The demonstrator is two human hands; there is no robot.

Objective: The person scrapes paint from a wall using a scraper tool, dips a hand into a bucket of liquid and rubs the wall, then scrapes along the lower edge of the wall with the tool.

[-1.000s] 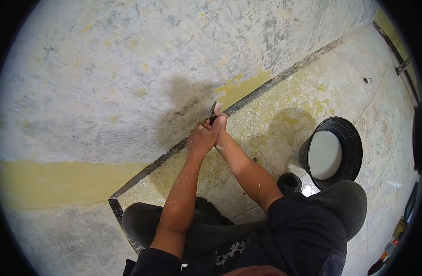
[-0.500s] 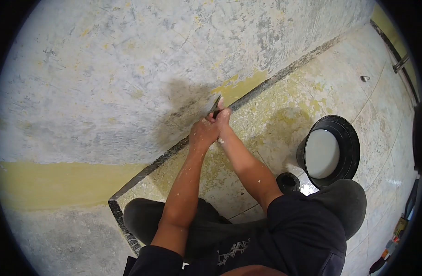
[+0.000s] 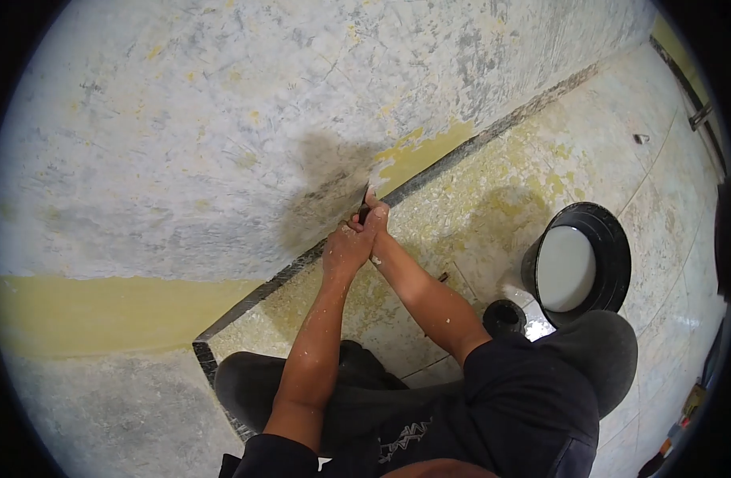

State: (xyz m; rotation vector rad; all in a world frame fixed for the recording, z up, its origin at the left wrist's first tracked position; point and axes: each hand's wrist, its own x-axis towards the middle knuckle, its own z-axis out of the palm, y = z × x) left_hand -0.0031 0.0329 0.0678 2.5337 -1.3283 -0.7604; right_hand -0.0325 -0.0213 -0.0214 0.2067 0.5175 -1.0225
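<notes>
Low on the wall [image 3: 222, 159], my right hand [image 3: 377, 217] is closed around the dark handle of a scraper [image 3: 365, 212]. My left hand [image 3: 346, 245] is pressed up against the right one, its fingers wrapped in at the grip; exactly what they hold is partly hidden. The scraper's narrow blade points up at the wall, beside the ragged end of a yellow paint strip [image 3: 429, 151]. Whitish specks cling to both hands and forearms.
Paint flakes cover the tiled floor [image 3: 429, 219] along the dark wall edging [image 3: 294, 267]. A black bucket [image 3: 620, 263] holding whitish liquid stands by my right knee, with a small black container [image 3: 505, 317] beside it. Several tools [image 3: 676, 430] lie at far right.
Both hands and the scraper have moved a little down and left along the wall's foot. The view has shifted slightly, and a small brown item shows beside my right forearm.
</notes>
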